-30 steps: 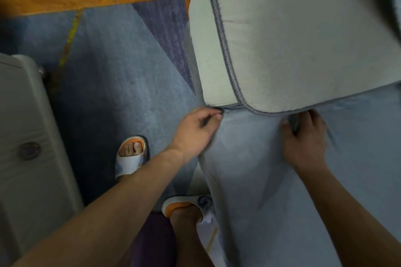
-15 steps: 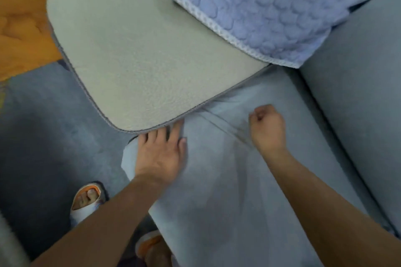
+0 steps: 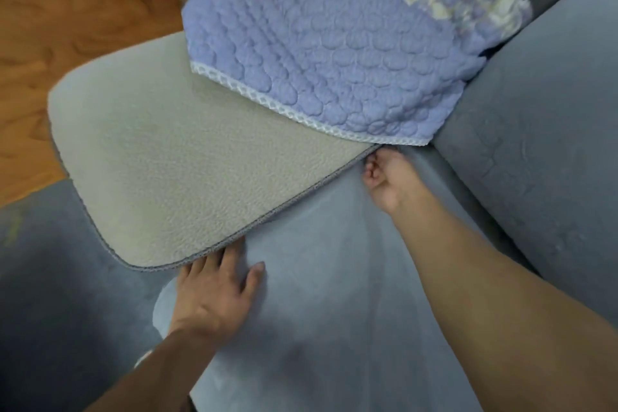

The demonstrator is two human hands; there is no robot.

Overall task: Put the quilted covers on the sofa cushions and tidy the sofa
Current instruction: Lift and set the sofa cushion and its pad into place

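A left hand [image 3: 215, 299] rests flat, fingers straight, on a grey sofa cushion [image 3: 334, 311] at the edge of a beige pad [image 3: 187, 157]. The right hand [image 3: 388, 179] pinches cushion fabric. A lilac quilted cover [image 3: 334, 53] lies on the pad.

A: State the position of the flipped mat [image 3: 187, 164].
B: It lies on the seat cushion [image 3: 334, 311], overhanging the front-left edge above the floor [image 3: 60, 27].
A: And the quilted cover [image 3: 327, 53]?
B: On the mat's rear portion, just beside the backrest [image 3: 535, 150] at right.
A: Hands?
B: Left hand [image 3: 214, 298] at the mat's near edge; right hand [image 3: 388, 177] farther back, both on the cushion.
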